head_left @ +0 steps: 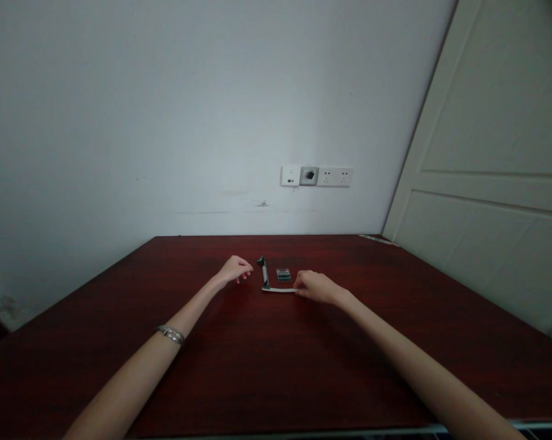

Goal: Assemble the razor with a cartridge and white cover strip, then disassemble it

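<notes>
Three small things lie together near the middle of the table. One is a razor with a dark head at its far end, pointing away from me. Beside it is a small clear case with dark strips, perhaps razor blades. A thin, pale, stick-like object lies crosswise in front, its left end by the razor's near end. My right hand has its fingers closed at the right end of that pale stick. To the left of the razor, my left hand hovers with loosely bent fingers, apart and holding nothing.
The dark red wooden table reaches back to a pale wall. Wall sockets sit above its far edge. A white panelled door stands along the right side. A thin flat strip lies at the back right corner.
</notes>
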`<state>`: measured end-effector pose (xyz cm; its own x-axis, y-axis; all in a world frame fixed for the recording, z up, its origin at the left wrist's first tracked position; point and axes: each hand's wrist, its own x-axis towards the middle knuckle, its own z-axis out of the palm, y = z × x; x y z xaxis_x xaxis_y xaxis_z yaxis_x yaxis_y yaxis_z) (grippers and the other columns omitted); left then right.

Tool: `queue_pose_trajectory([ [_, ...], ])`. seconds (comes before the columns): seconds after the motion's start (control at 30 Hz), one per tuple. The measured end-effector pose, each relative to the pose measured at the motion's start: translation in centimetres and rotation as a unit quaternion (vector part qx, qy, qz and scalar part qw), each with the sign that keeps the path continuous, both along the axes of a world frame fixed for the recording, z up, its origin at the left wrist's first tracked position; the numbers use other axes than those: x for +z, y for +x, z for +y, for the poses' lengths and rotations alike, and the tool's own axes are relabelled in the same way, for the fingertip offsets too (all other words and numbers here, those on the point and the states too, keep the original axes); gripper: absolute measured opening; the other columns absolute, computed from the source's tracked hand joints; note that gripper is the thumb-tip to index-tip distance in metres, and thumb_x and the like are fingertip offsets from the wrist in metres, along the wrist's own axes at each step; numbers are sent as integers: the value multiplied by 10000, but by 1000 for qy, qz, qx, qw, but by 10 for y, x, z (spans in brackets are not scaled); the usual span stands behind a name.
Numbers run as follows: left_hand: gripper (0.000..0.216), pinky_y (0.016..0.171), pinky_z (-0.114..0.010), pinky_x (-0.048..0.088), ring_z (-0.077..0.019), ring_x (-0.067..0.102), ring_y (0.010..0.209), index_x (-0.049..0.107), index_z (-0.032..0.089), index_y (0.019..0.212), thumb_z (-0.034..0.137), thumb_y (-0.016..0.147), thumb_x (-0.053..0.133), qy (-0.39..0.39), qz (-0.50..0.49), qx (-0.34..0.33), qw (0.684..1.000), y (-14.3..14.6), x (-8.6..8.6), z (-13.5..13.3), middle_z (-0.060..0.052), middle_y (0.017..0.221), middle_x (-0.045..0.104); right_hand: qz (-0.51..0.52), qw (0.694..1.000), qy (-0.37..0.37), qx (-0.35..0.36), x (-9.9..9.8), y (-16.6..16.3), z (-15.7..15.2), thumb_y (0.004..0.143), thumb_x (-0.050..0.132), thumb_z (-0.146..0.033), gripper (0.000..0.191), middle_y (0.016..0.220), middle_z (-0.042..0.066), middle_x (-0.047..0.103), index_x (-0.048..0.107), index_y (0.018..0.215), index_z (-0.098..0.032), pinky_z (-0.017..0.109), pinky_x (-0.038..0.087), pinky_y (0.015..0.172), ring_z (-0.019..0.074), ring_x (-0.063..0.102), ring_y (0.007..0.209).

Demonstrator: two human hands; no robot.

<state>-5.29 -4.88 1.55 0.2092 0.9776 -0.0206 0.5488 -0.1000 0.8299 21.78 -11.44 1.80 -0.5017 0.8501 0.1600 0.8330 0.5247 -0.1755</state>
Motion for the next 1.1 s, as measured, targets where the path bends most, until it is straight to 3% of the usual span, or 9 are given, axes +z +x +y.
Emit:
queue_pose_trajectory([
  [0.1, 191, 380, -161, 343, -102, 534, 521, 672, 93, 732, 238, 679, 559, 0, 31, -4, 1000, 3, 1, -4, -49, 611, 613, -14, 1000, 6, -7, 0, -2, -2, 749, 557, -212, 160, 914, 79, 662, 703, 816, -221, 240, 393, 609, 200, 606, 811],
  [0.3, 214, 362, -160, 343, -104, 543, 530, 675, 76, 759, 212, 691, 525, 0, 68, -6, 998, 2, -1, -3, -68, 680, 635, 0, 998, -61, -29, 4, 0, -1, 706, 584, -259, 149, 843, 28, 671, 685, 805, -213, 210, 365, 558, 155, 595, 733],
  [0.5, 211, 357, -161, 356, -108, 543, 514, 675, 82, 771, 217, 693, 533, 20, 59, 15, 998, 2, -8, 10, -59, 641, 625, 148, 986, -72, -36, 0, 19, 8, 691, 581, -250, 189, 764, 35, 687, 706, 798, -156, 204, 404, 597, 144, 602, 691],
  [0.57, 213, 357, -162, 362, -108, 539, 499, 677, 87, 780, 223, 693, 539, 29, 58, 28, 998, 4, -11, 13, -51, 608, 613, 214, 972, -56, -84, 0, 36, 15, 696, 575, -261, 209, 735, 40, 693, 716, 796, -143, 205, 414, 599, 151, 611, 684],
  [0.63, 214, 357, -158, 364, -107, 539, 493, 680, 91, 783, 232, 692, 547, 34, 59, 35, 997, 7, -14, 14, -47, 591, 606, 249, 952, -19, -179, -1, 59, 22, 688, 589, -286, 220, 725, 50, 698, 725, 783, -141, 211, 419, 601, 165, 623, 691],
  [0.7, 205, 360, -147, 361, -106, 548, 508, 679, 93, 776, 230, 687, 555, 36, 57, 36, 997, 11, -16, 13, -50, 606, 614, 250, 925, 8, -284, -2, 86, 28, 676, 602, -293, 219, 721, 64, 699, 732, 774, -145, 219, 423, 607, 184, 635, 716],
  [0.83, 197, 354, -137, 343, -106, 556, 516, 674, 88, 764, 222, 684, 554, 37, 63, 42, 996, 16, -15, 8, -57, 621, 621, 210, 889, 11, -407, -10, 135, 33, 664, 617, -314, 229, 775, 109, 696, 730, 789, -160, 246, 439, 607, 224, 650, 762],
  [1.1, 203, 337, -151, 317, -105, 543, 480, 665, 88, 722, 245, 700, 539, 50, 70, 53, 995, 18, -13, 9, -66, 625, 625, 147, 868, -27, -474, -29, 160, 28, 677, 611, -293, 233, 893, 135, 671, 702, 854, -173, 297, 463, 651, 256, 645, 828],
])
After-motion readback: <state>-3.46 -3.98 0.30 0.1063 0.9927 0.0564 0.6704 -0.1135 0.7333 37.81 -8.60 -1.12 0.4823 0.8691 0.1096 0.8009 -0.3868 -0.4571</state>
